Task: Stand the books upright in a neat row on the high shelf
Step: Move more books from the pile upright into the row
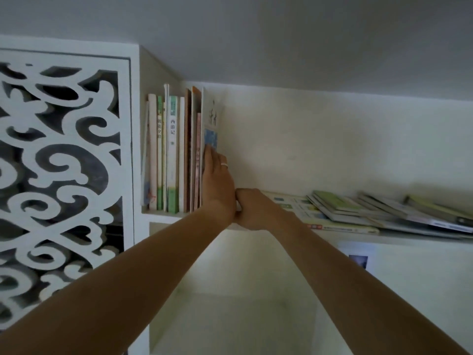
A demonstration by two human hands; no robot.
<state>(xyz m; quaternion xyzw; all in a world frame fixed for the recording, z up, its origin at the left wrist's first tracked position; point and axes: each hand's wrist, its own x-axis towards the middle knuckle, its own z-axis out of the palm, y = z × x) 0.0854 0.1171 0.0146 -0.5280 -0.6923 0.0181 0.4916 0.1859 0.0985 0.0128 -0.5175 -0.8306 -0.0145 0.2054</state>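
Note:
Several books (172, 149) stand upright in a row at the left end of the high white shelf (414, 240), against its side wall. The rightmost upright book (212, 116) has a pale cover with a blue square. My left hand (217, 175), wearing a ring, presses flat with straight fingers against that cover. My right hand (252, 211) sits at the shelf's front edge, touching my left wrist; its fingers curl out of sight, so what they hold is hidden. A loose pile of flat books (358, 208) lies on the shelf to the right.
A white carved lattice panel (64, 162) stands left of the shelf. The ceiling is close above the books. Bare wall backs the shelf between the upright row and the flat pile. A lower compartment (230, 290) opens below the shelf.

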